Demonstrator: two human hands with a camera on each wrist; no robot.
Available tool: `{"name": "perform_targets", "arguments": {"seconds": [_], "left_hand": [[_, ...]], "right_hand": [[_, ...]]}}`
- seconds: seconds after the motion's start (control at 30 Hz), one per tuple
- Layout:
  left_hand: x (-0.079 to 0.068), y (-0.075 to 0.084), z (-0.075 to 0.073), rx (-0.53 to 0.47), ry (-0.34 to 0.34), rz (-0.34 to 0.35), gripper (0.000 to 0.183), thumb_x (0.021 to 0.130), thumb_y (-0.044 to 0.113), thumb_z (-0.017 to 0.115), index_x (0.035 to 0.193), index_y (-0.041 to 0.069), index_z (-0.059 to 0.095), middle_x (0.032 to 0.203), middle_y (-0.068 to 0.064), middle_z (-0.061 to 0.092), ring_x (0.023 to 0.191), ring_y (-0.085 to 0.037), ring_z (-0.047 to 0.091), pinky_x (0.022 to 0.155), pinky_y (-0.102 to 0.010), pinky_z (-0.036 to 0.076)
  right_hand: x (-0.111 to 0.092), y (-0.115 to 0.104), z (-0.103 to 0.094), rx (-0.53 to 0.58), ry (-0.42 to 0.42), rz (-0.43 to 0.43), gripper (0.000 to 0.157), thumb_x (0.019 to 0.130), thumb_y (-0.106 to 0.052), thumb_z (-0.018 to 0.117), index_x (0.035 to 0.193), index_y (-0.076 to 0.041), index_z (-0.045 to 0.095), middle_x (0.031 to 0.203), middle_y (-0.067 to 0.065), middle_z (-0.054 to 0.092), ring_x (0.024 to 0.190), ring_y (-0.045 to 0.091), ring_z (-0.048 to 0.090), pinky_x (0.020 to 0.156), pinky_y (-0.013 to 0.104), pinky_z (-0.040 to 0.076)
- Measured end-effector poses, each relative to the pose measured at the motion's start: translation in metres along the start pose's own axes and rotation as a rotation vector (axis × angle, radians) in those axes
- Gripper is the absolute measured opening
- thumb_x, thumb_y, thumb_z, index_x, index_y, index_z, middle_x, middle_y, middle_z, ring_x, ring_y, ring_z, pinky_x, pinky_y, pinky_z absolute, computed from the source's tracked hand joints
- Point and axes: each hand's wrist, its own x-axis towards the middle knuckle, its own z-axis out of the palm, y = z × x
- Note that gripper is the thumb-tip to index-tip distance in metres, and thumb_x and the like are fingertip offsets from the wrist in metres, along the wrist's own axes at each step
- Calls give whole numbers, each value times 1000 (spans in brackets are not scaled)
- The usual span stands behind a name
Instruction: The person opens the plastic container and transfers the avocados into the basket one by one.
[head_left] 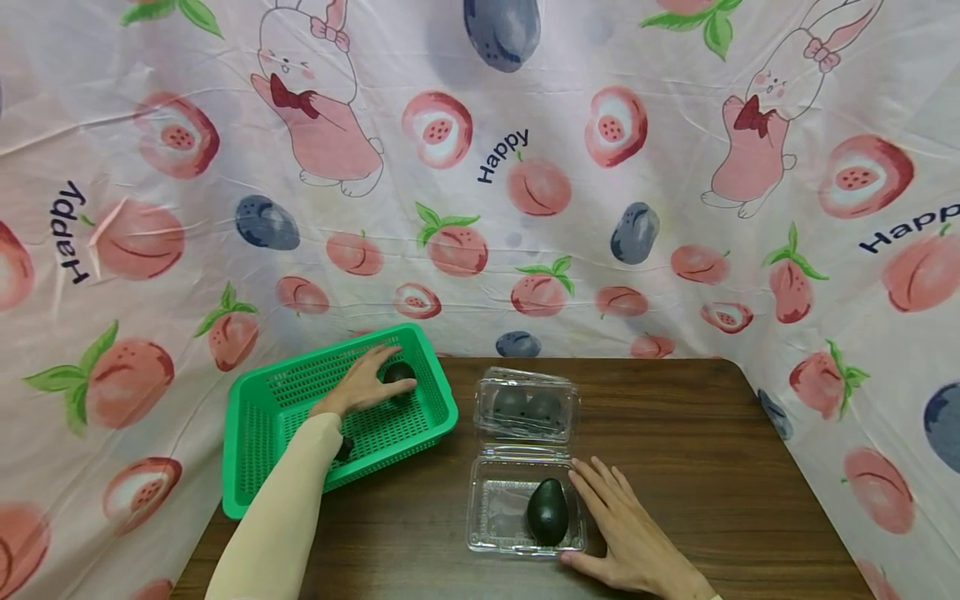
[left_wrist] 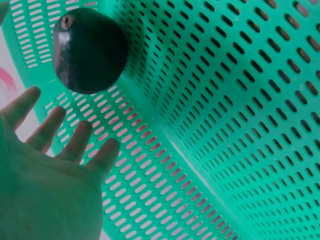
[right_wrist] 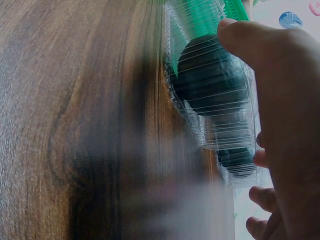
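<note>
My left hand point(head_left: 363, 385) reaches into the green basket point(head_left: 444, 404), fingers spread around a dark avocado point(head_left: 398, 373) at its right end. In the left wrist view the palm and loosely straight fingers show beside that avocado point(left_wrist: 90, 52), with a gap between them. My right hand point(head_left: 630, 529) rests along the right side of an opened clear plastic clamshell box point(head_left: 491, 504), its thumb at the near corner and its fingers by the hinge. One dark green avocado point(head_left: 548, 512) lies in the right half of this box.
Behind the opened lid, a clear box with two dark round fruits point(head_left: 527, 407) stands on the brown wooden table point(head_left: 675, 433). Another dark fruit point(head_left: 345, 448) sits in the basket, partly hidden by my left forearm. A fruit-printed cloth point(head_left: 540, 242) hangs around the table.
</note>
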Motion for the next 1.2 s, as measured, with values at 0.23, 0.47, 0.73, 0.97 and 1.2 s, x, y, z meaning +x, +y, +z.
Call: {"name": "perform_targets", "arguments": {"seconds": [0.23, 0.47, 0.73, 0.97, 1.2], "left_hand": [[-3, 5, -2, 8, 78, 23, 90, 109, 60, 68, 179, 14, 34, 187, -23, 22, 171, -56, 22, 133, -85, 22], [-6, 13, -6, 56, 117, 48, 88, 110, 56, 69, 179, 15, 34, 187, -24, 24, 171, -56, 22, 131, -85, 25], [-11, 19, -6, 149, 159, 103, 85, 111, 56, 67, 177, 12, 37, 183, -26, 33, 170, -54, 27, 136, -83, 12], [-15, 29, -9, 209, 167, 135, 83, 112, 59, 62, 178, 16, 37, 185, -24, 31, 172, -57, 22, 137, -83, 8], [-20, 42, -12, 256, 145, 132, 83, 113, 66, 56, 180, 22, 33, 188, -20, 24, 173, -59, 17, 137, -82, 5]], "right_hand": [[-2, 1, 1, 5, -1, 1, 110, 92, -78, 79, 169, -4, 50, 175, 13, 53, 171, 35, 34, 144, 24, -8], [-3, 2, 0, -5, 8, -8, 110, 93, -80, 77, 168, -4, 51, 175, 14, 53, 172, 32, 33, 144, 24, -9], [-4, 0, -1, 2, -12, 2, 108, 93, -79, 77, 167, -3, 53, 174, 15, 55, 161, 45, 48, 141, 20, -15], [-4, 0, -2, 20, -31, 7, 109, 93, -79, 77, 167, -3, 52, 176, 15, 52, 157, 50, 49, 140, 20, -17], [-3, 2, -3, 3, -14, -10, 110, 92, -79, 78, 167, -3, 52, 175, 15, 53, 155, 51, 50, 141, 22, -16]]}}
